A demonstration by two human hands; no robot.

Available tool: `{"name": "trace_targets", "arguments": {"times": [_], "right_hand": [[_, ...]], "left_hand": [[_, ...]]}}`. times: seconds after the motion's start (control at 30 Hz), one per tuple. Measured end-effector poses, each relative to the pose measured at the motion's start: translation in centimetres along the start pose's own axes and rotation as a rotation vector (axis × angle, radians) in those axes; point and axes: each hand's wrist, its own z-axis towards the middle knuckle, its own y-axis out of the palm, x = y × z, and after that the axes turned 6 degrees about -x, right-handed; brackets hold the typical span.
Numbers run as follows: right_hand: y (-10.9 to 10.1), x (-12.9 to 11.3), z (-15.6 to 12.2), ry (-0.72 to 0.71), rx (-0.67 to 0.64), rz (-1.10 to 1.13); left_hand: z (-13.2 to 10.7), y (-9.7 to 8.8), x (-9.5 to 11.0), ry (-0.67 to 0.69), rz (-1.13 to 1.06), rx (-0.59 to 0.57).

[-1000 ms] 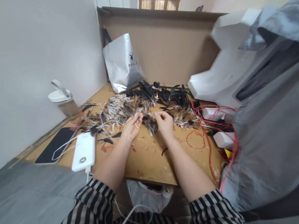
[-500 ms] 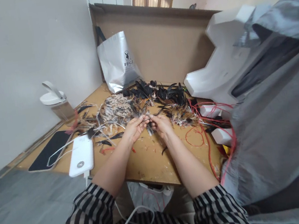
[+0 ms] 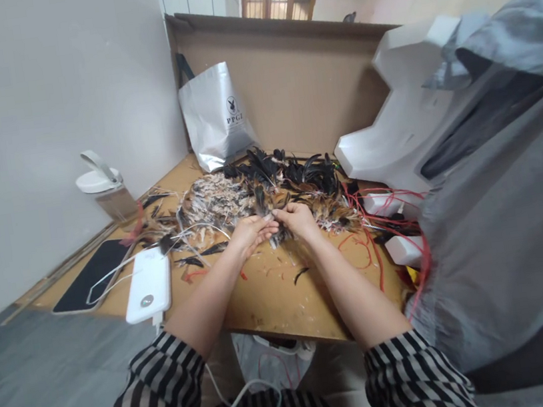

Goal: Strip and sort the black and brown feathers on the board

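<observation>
In the middle of the table, my left hand (image 3: pixel 252 234) and my right hand (image 3: pixel 300 221) meet at the fingertips in a pinch. A dark feather (image 3: pixel 259 200) sticks up from between them; its lower end is hidden by the fingers. Right behind the hands lies a heap of pale, fluffy feathers (image 3: pixel 215 198). Black feathers (image 3: pixel 315 172) are piled farther back, and brown feathers (image 3: pixel 336 211) lie beside my right hand. A small curved loose feather (image 3: pixel 301 275) rests on the tabletop nearer to me.
At left are a phone (image 3: pixel 90 276), a white power bank (image 3: pixel 147 285) with cables and a lidded cup (image 3: pixel 111 192). A silver bag (image 3: pixel 216 117) stands at the back. Red cords (image 3: pixel 369 244), white plugs (image 3: pixel 404 249) and grey cloth (image 3: pixel 512 230) crowd the right.
My right hand has turned a little and its forearm has swung outward to the right. The dark feather now shows upright above the fingertips. The view has tilted slightly.
</observation>
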Motion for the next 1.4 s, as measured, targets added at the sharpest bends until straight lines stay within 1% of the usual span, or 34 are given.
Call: {"name": "trace_targets", "arguments": {"times": [0.2,0.27,0.37,0.5,0.57,0.67,0.8,0.97,1.07,1.17,1.23,1.33,1.4], "right_hand": [[0.0,0.7,0.6,-0.002,-0.01,0.032],[0.1,0.8,0.8,0.01,-0.037,0.088],[0.1,1.0,0.9,0.046,-0.086,0.234],[0.1,1.3,0.9,0.107,-0.131,0.439],[0.1,1.6,0.8,0.127,-0.142,0.482],[0.2,2.0,0.9,0.14,-0.167,0.485],[0.8,2.1,1.0,0.126,-0.153,0.457],[1.9,1.9,0.9,0.067,-0.057,0.368],[1.9,1.7,0.8,0.053,-0.069,0.333],[1.0,1.9,0.8,0.06,-0.134,0.23],[0.0,2.4,0.9,0.051,-0.157,0.097],[-1.9,3.3,1.1,0.03,-0.131,-0.071],[-2.8,3.5,1.1,0.016,-0.115,-0.138]], "left_hand": [[0.4,0.5,0.4,-0.046,0.079,0.038],[0.6,0.6,0.6,-0.047,0.117,0.035],[1.0,0.4,0.7,-0.031,0.158,0.03],[1.2,-0.1,0.0,-0.002,0.16,0.011],[1.3,-0.4,-0.4,0.005,0.151,-0.011],[1.3,-0.6,-0.7,0.015,0.14,-0.032],[1.3,-0.8,-0.8,0.017,0.124,-0.019],[1.6,-1.1,-0.9,0.058,0.171,0.022],[1.5,-1.3,-0.9,0.088,0.214,0.039],[1.3,-1.3,-0.6,0.113,0.215,0.067],[1.2,-1.5,-0.5,0.113,0.182,0.093],[1.2,-1.8,-0.5,0.102,0.099,0.126],[1.3,-2.1,-0.6,0.102,0.054,0.14]]}}
